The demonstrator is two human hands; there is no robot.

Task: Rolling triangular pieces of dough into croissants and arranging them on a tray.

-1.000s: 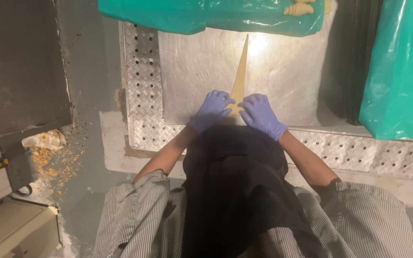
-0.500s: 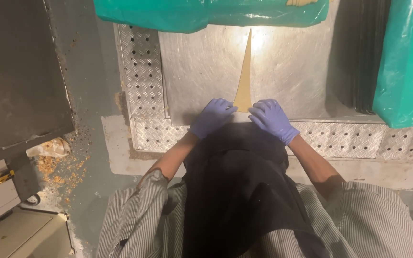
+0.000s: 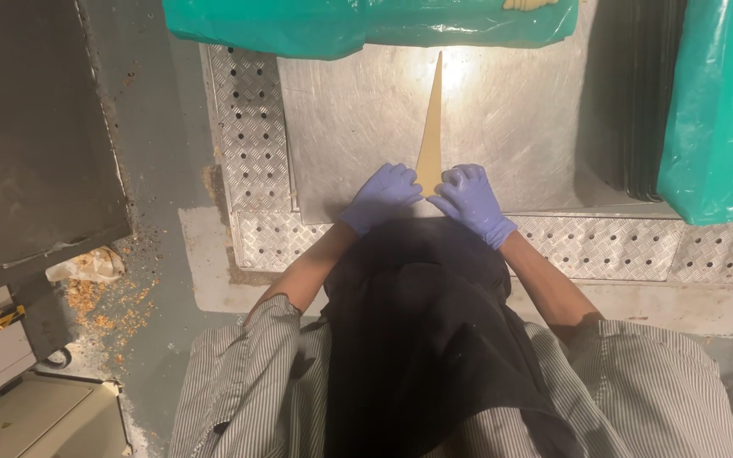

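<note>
Both gloved hands, left hand [image 3: 381, 196] and right hand [image 3: 470, 200], press curled fingers on the wide near end of a long dough triangle [image 3: 431, 127] lying flat on the steel desk [image 3: 349, 110], its tip pointing far.

Wide base of the dough triangle [image 3: 430, 136] hidden under both gloved hands, left hand [image 3: 381, 197] and right hand [image 3: 471, 199]; can't tell whether it is rolled or flat there. Fingertips on the dough blur together, grip unclear. Near table [image 3: 604, 246] edge covered by the dark apron [image 3: 417, 339]. Green plastic sheet [image 3: 366, 21] cut off by top edge, pale bits on it too small to tell. Second green sheet [image 3: 719, 110] cut by right edge. Dark stack [image 3: 638, 93] beside it partly hidden, kind unclear. Crumbs [image 3: 103, 297] on floor too small to identify
</note>
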